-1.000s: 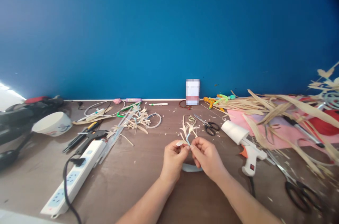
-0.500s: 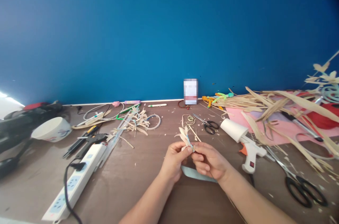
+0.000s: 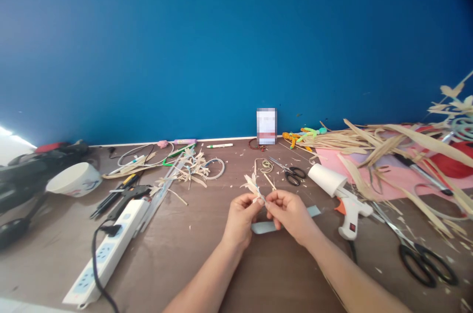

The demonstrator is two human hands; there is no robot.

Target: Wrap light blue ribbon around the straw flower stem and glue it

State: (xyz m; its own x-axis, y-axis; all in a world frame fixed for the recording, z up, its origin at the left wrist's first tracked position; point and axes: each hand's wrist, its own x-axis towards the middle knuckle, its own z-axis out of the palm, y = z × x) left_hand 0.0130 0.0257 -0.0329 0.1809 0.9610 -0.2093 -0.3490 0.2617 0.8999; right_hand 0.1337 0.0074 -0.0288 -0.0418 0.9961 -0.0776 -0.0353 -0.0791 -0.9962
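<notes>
A small pale husk flower (image 3: pixel 252 185) with a bit of light blue at its base stands up between my hands, petals pointing up and to the left. My left hand (image 3: pixel 240 219) pinches its base between thumb and fingers. Close against it, my right hand (image 3: pixel 290 217) is closed, thumb and forefinger pressed together at the lower end of the flower. A grey-blue strip (image 3: pixel 263 227) runs below and behind my right hand, coming out again on its right side; whether the fingers touch it is hidden.
On the right are a white glue gun (image 3: pixel 353 214), large black-handled scissors (image 3: pixel 424 259) and dried husk strips on pink paper (image 3: pixel 328 157). Smaller scissors (image 3: pixel 293 175) lie ahead. A power strip (image 3: pixel 107 254), a white bowl (image 3: pixel 74 180) and another husk flower bunch (image 3: pixel 197 167) are on the left.
My right hand has turned, its back now more upward, and its fingers have shifted at the flower's base. The grey-blue strip now shows on both sides of that hand. The flower leans more left.
</notes>
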